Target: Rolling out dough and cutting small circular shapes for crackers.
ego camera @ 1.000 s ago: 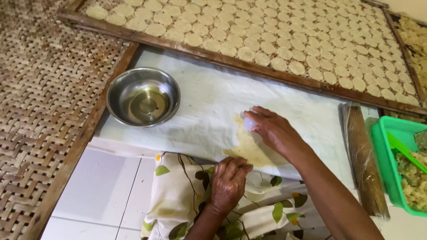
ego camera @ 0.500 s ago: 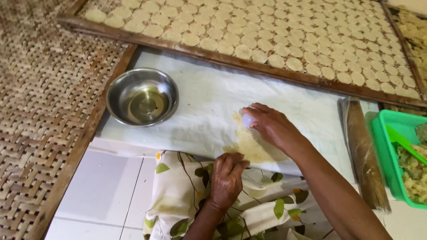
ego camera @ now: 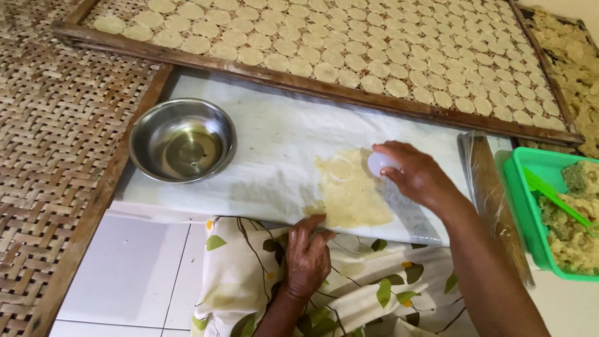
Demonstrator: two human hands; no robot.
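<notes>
Nearest the camera lies a leaf-printed cloth (ego camera: 249, 281) over the person's lap, above pale floor tiles (ego camera: 125, 274). The left hand (ego camera: 307, 256) rests on the near edge of the white sheet (ego camera: 274, 150), its grip loose, fingertips pressing on the sheet just beside the near end of the thin sheet of yellowish dough (ego camera: 350, 195).

That dough lies flat on the white sheet, toward its near edge and right of its middle, with one round outline pressed in near its far end. The right hand (ego camera: 415, 175) sits at the dough's far right edge, its grip closed around a small round white cutter (ego camera: 379, 163), which seems to touch the sheet, though the fingers hide its rim.

At the sheet's left end stands a steel bowl (ego camera: 182, 138) holding a little clear liquid. At its right end lies a plastic-wrapped rolling pin (ego camera: 496, 200), and beyond that a green tub (ego camera: 521, 206) of crumbly dough.

Farther off, a wooden-framed woven tray (ego camera: 299, 78) carries rows of cut dough discs (ego camera: 349, 43). Woven matting (ego camera: 56, 125) covers the left.
</notes>
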